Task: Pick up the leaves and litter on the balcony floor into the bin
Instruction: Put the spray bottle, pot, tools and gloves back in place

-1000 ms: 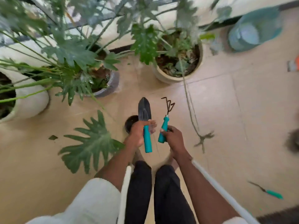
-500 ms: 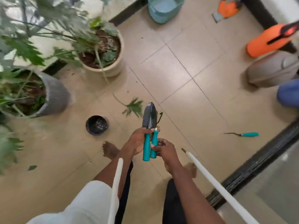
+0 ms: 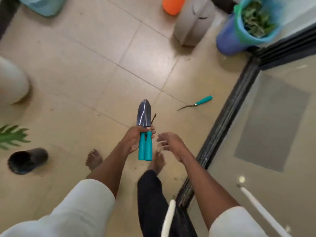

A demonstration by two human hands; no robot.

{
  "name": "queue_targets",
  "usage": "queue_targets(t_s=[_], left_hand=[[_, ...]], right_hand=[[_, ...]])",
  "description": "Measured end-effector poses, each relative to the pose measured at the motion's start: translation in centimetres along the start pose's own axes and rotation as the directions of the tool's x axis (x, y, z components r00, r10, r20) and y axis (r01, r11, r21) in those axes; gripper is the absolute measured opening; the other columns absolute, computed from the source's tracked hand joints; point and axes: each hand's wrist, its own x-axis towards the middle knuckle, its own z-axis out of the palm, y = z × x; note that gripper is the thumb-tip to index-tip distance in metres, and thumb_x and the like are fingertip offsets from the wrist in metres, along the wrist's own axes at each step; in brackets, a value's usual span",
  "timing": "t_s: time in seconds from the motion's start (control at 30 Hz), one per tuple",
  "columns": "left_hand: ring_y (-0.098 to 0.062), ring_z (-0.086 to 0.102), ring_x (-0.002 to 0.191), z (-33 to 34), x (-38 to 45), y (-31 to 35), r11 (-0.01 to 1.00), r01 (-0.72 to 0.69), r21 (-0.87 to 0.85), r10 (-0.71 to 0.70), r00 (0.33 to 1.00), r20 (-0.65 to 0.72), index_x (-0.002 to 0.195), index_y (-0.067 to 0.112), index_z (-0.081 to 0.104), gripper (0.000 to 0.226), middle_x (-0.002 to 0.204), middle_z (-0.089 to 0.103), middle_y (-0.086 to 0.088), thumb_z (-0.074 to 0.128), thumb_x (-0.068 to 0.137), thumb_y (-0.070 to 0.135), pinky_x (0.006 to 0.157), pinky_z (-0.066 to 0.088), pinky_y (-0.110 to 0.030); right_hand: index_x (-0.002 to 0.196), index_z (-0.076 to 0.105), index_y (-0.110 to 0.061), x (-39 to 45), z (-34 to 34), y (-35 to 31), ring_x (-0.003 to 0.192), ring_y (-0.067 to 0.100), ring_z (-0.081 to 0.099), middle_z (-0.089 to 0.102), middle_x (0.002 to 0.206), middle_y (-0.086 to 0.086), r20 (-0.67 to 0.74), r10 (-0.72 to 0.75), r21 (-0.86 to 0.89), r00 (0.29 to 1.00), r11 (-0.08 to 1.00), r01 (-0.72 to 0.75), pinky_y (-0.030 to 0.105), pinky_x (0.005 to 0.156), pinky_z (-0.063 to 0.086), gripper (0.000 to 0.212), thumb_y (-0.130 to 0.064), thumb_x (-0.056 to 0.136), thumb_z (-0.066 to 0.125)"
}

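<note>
Inventory of balcony floor, head view: left hand (image 3: 135,139) grips two teal-handled garden tools together, a dark metal trowel (image 3: 144,115) and a small hand rake (image 3: 149,144) whose tines are mostly hidden behind the blade; right hand (image 3: 168,142) empty, its grip open with fingers loosely spread, just beside the handles. Blue bin with a blue-green liner (image 3: 242,31) stands at far right by the black door track (image 3: 220,124), already holding green leaves. Third teal-handled thin tool (image 3: 196,104) lies on the beige floor tiles (image 3: 85,74), apart from the hands. Green leaf (image 3: 12,135) shows at the left edge, near a small black pot (image 3: 25,159). Judged progress: partly done; small specks of litter along the door track and that leaf appear left to collect.
</note>
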Motion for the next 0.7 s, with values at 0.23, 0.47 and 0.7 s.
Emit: queue_targets(t_s=[0.23, 0.47, 0.7], left_hand=[[-0.027, 0.068, 0.108, 6.5, 6.8, 0.4, 0.97, -0.006, 0.243, -0.009, 0.998, 0.061, 0.116, -0.003, 0.059, 0.028, 0.114, 0.07, -0.016, 0.044, 0.093, -0.007, 0.099, 0.051, -0.039], [-0.027, 0.069, 0.106, 6.4, 18.1, 0.0, 0.971, -0.043, 0.234, 0.039, 0.999, 0.022, 0.117, -0.003, 0.06, 0.028, 0.113, 0.071, -0.015, 0.046, 0.093, -0.004, 0.099, 0.052, -0.039], [-0.027, 0.068, 0.103, 4.8, 22.9, -2.5, 0.99, -0.063, 0.123, 0.062, 0.998, 0.016, 0.114, -0.001, 0.06, 0.026, 0.114, 0.07, -0.017, 0.048, 0.091, -0.006, 0.098, 0.052, -0.04]], right_hand=[[0.116, 0.062, -0.011, 10.8, -12.6, 1.3, 0.108, 0.032, 0.059, 0.058, 0.129, 0.014, -0.443, -0.065, -0.412, 0.894, 0.901, -0.139, 0.036, 0.086, 0.05, 0.027, -0.013, 0.091, 0.051], [0.143, 0.046, -0.007, 22.3, -18.8, 0.1, 0.15, 0.034, -0.011, -0.021, 0.162, 0.01, -0.281, -0.35, -0.949, 0.893, -0.033, -0.312, 0.053, 0.119, 0.011, 0.047, -0.015, 0.098, 0.037], [0.148, 0.037, -0.003, 28.4, -19.1, 1.1, 0.15, 0.034, -0.007, -0.006, 0.164, 0.01, -0.262, -0.37, -0.941, 0.891, -0.108, -0.322, 0.052, 0.121, 0.004, 0.052, -0.016, 0.097, 0.037]])
